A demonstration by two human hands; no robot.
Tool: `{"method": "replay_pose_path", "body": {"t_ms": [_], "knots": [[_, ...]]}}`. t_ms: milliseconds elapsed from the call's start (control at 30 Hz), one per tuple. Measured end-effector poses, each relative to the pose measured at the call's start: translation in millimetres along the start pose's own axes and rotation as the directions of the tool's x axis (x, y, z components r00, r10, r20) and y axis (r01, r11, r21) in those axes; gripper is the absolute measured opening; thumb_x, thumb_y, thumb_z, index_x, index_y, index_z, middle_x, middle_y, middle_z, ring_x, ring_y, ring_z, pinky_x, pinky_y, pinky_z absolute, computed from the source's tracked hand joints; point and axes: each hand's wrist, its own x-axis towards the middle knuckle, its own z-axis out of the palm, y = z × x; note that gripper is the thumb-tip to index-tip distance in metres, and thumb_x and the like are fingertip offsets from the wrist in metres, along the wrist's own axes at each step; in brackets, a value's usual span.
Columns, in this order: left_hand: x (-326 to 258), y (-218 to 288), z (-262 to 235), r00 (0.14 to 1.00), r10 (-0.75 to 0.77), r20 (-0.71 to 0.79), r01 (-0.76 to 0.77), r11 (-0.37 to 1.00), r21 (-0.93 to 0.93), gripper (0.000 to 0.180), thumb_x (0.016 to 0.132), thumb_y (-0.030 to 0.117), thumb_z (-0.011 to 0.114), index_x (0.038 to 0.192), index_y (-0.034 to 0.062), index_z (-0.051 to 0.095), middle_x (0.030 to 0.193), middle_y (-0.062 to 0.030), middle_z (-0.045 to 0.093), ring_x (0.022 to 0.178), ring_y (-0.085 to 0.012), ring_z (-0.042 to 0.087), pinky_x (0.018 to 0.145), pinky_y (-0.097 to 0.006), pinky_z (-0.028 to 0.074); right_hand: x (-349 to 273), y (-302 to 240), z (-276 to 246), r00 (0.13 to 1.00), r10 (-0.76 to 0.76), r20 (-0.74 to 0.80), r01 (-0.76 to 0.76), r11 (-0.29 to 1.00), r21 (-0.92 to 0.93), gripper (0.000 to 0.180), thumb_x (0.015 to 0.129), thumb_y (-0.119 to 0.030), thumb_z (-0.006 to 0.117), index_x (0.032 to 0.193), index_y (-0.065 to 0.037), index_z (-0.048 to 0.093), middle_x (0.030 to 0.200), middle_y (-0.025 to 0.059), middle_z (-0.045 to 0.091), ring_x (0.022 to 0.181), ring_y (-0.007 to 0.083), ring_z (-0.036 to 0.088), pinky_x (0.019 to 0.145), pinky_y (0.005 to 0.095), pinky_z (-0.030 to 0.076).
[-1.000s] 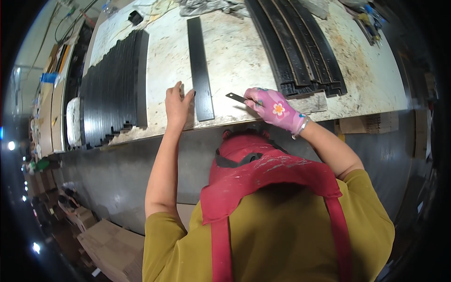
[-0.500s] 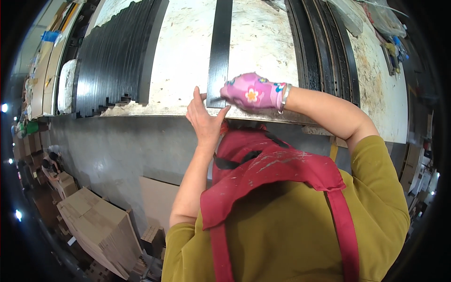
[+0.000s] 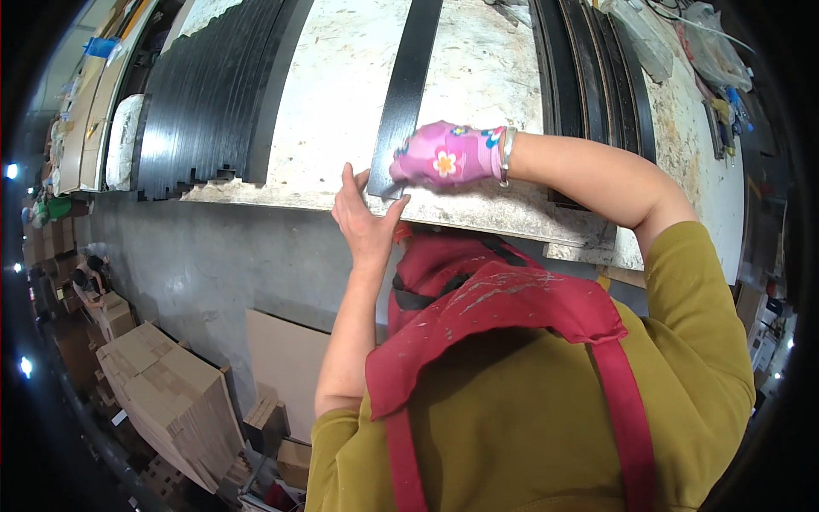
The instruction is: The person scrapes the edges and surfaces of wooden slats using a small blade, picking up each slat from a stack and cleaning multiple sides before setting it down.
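Observation:
A long black strip lies on the white, stained tabletop, its near end by the table's front edge. My bare left hand is at that near end, fingers and thumb spread to either side of it; whether they touch the strip cannot be told. My right hand, in a pink flowered glove, is closed over the strip's right side just above the end. Whatever its fingers hold is hidden behind the glove.
Many black strips stand packed on the table's left, and another row lies to the right. Clear plastic bags and tools lie far right. Below left are stacked cardboard boxes; a person is in the distance.
The strip's far end now slants further right in view, and its near end has shifted slightly left. My right hand has moved a little left and up with it; the left hand keeps its spread.

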Motion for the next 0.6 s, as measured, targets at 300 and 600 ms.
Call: {"method": "replay_pose_path", "body": {"t_ms": [300,600], "knots": [[1,-1,2,1.000,-0.031,-0.001,0.031,0.999,-0.022,0.099,0.063,0.020,0.085,0.141,0.0001,0.028,0.113,-0.0121,0.059,0.104,-0.0262,0.051,0.097,-0.040,0.030,0,16,-2,0.993,0.097,-0.074,-0.095,0.995,0.026,0.016,0.082,-0.014,0.056,0.095,-0.008,0.060,0.077,0.0136,0.063,0.074,0.0340,0.064,0.067,0.0442,0.051],[-1,-1,2,1.000,0.004,0.001,-0.004,1.000,0.007,0.097,0.064,0.020,0.084,0.140,-0.0006,0.029,0.114,-0.0110,0.058,0.104,-0.0263,0.049,0.097,-0.041,0.028,1,74,-22,0.768,0.618,-0.167,-0.534,0.762,0.367,0.011,0.089,-0.016,0.050,0.089,-0.007,0.055,0.071,0.0096,0.059,0.067,0.0197,0.062,0.059,0.0349,0.052]]}}
